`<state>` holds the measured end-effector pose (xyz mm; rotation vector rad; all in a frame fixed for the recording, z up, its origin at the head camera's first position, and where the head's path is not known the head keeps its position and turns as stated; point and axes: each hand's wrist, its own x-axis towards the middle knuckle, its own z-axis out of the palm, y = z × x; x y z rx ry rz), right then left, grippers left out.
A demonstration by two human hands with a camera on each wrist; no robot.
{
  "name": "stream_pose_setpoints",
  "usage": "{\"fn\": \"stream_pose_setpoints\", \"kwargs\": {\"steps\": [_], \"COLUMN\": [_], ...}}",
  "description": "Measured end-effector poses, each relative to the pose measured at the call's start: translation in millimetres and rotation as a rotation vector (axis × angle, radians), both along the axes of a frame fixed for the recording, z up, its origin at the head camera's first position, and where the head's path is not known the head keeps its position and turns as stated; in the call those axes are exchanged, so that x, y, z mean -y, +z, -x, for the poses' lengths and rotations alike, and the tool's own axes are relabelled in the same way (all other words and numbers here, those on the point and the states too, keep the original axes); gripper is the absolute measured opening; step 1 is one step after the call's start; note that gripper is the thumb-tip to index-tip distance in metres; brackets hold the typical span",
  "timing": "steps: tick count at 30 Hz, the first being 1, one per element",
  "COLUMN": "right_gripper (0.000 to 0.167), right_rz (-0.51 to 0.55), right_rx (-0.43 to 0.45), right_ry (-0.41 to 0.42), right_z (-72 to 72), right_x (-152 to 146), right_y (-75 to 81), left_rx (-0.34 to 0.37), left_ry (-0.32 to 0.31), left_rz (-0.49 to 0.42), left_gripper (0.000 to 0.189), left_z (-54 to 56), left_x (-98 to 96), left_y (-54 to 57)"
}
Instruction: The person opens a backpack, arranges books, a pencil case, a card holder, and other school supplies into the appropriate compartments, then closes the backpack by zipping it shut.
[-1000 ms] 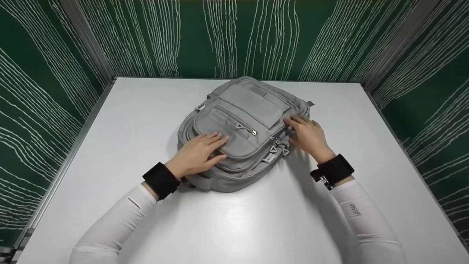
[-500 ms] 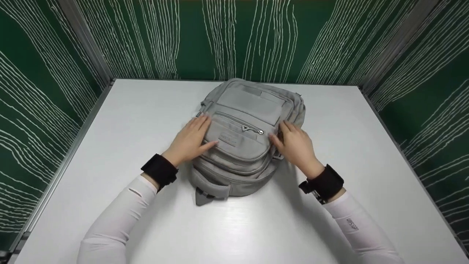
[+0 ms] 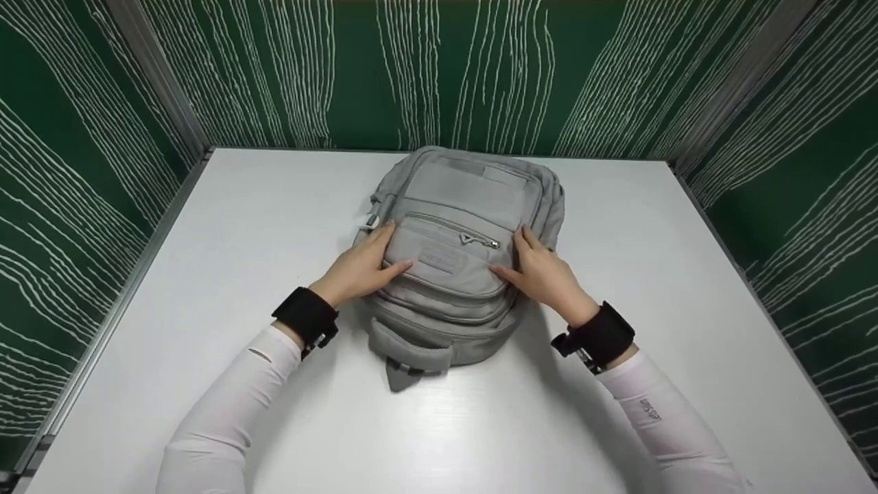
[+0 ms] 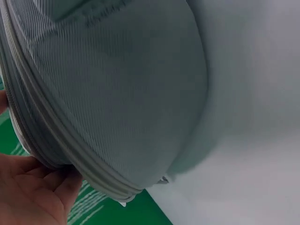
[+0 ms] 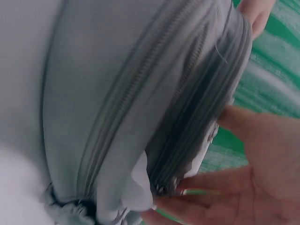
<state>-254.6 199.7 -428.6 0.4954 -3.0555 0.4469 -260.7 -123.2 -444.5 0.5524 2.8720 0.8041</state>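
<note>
A grey backpack [image 3: 473,189] lies front side up on the white table, its top handle [image 3: 411,353] turned toward the person. My left hand [image 3: 357,267] grips the left side of its front pocket, thumb on the front panel by a small label patch [image 3: 437,260]. On the opposite side my right hand [image 3: 549,274] holds the pocket's edge, thumb on the front and fingers down along the side. Between the hands runs a short zipper with a triangular pull [image 3: 470,239]. In the right wrist view, the side zippers [image 5: 136,79] curve past my fingers [image 5: 220,180].
The white table [image 3: 439,439] ends at a dark back edge below green walls [image 3: 363,68] with white wavy lines. Grey metal posts stand at the back corners. A white buckle [image 3: 372,221] sits at the backpack's left side.
The backpack has turned, bringing its handle into view at the front. My left hand has moved up along its left side; my right hand has shifted left and slightly down with it.
</note>
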Motion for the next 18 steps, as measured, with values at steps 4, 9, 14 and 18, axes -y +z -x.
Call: {"fn": "stream_pose_setpoints", "kwargs": {"steps": [4,9,14,18], "right_gripper": [0.084,0.081,0.080,0.082], "right_rz": [-0.026,0.017,0.084,0.111], "right_rx": [0.090,0.177,0.238,0.256], "right_ry": [0.048,0.136,0.185,0.192], "right_z": [19.6,43.0,54.6,58.3], "right_x": [-16,-34,-45,-49], "right_y": [7.0,10.2,11.3,11.1], "left_rx": [-0.001,-0.024,-0.085,-0.152], "left_ry": [-0.017,-0.021,-0.006,0.001], "left_rz": [0.002,0.001,0.005,0.005], "left_gripper": [0.087,0.085,0.085,0.082], "left_z": [-4.2,-8.3,-11.4,-9.2], "left_x": [-5.5,-13.2,-17.2,-15.2], "left_y": [0.6,-1.6,-3.6,-4.1]}}
